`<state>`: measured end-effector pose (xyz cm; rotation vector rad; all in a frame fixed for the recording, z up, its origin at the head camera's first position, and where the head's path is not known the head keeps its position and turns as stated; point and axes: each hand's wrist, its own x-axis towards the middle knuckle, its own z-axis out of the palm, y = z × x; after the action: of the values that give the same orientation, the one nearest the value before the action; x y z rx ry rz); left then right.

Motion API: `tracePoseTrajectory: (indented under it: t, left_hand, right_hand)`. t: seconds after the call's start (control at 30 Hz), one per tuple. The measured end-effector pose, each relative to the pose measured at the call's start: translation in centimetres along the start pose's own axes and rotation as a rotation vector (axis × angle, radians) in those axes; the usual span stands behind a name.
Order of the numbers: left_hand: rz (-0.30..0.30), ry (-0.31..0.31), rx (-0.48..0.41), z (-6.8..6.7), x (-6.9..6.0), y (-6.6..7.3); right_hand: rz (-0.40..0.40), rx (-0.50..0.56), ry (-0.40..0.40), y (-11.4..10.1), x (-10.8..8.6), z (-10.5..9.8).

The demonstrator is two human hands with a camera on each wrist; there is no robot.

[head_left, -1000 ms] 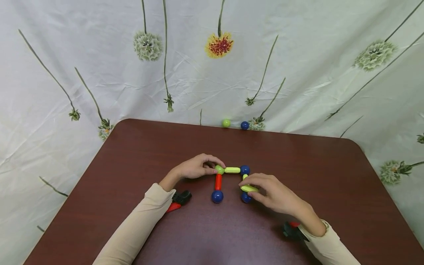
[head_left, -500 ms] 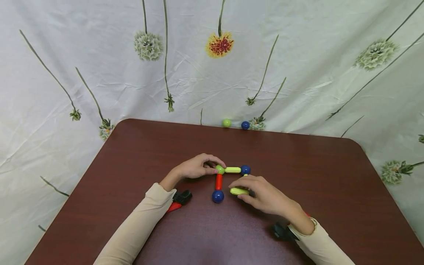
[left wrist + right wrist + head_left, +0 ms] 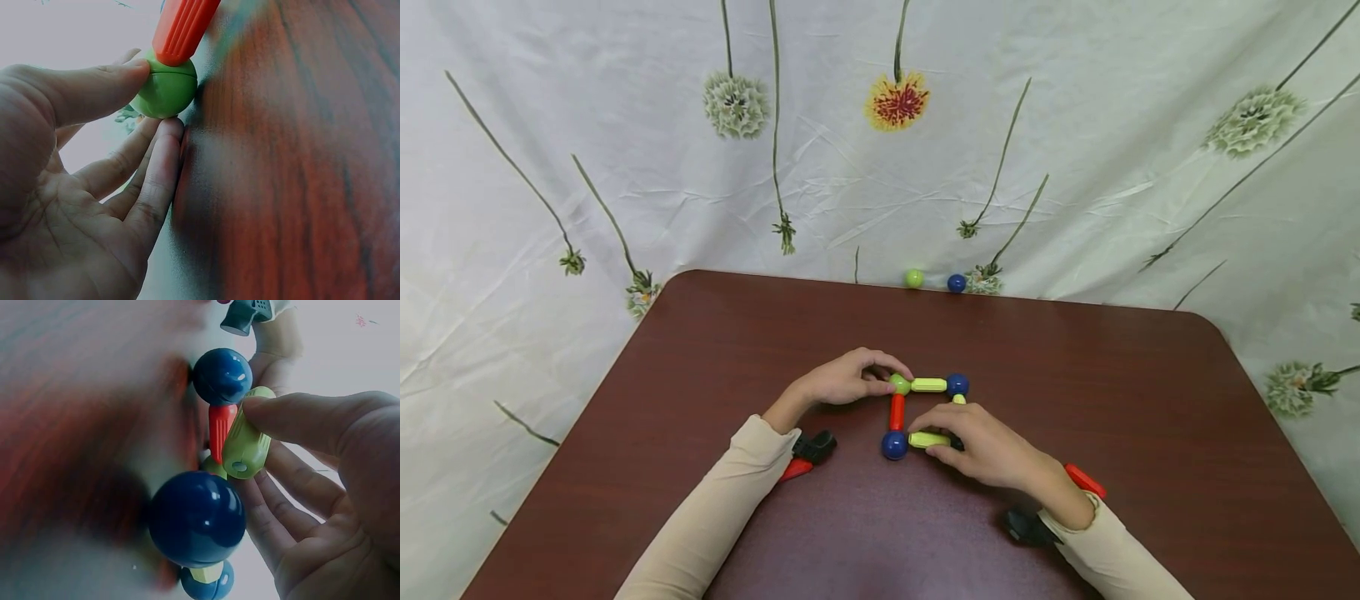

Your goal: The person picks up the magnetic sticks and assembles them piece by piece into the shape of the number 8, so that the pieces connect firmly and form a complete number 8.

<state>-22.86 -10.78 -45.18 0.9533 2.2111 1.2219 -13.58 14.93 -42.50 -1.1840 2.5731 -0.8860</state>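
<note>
My left hand [image 3: 842, 379] pinches a light green ball [image 3: 165, 87] between thumb and fingertips. A red magnetic rod [image 3: 897, 412] joins that ball to a blue ball [image 3: 894, 445] nearer me. A yellow-green rod [image 3: 928, 385] runs right from the green ball to another blue ball [image 3: 957, 384]. My right hand [image 3: 992, 446] pinches a second yellow-green rod [image 3: 247, 440] beside the near-left blue ball; whether they touch I cannot tell. In the right wrist view its near end stands apart from the near-right blue ball [image 3: 197, 519], which my right hand mostly hides in the head view.
A loose red rod [image 3: 1085, 481] lies by my right wrist, and a red piece [image 3: 796, 470] shows beside my left forearm. At the table's back edge sit a spare green ball [image 3: 913, 278] and a blue ball [image 3: 957, 283]. A flowered cloth [image 3: 820, 167] hangs behind.
My right hand has moved left and slightly nearer me, bringing the yellow-green rod up to the near-left blue ball. The left hand has kept its hold on the green ball.
</note>
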Motion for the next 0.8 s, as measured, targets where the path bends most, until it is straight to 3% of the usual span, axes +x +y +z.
tracePoseTrajectory:
  t: [0.8]
  left_hand:
    - [-0.021, 0.003, -0.011, 0.05, -0.05, 0.21]
  right_hand:
    - [-0.005, -0.059, -0.01, 0.62, 0.06, 1.01]
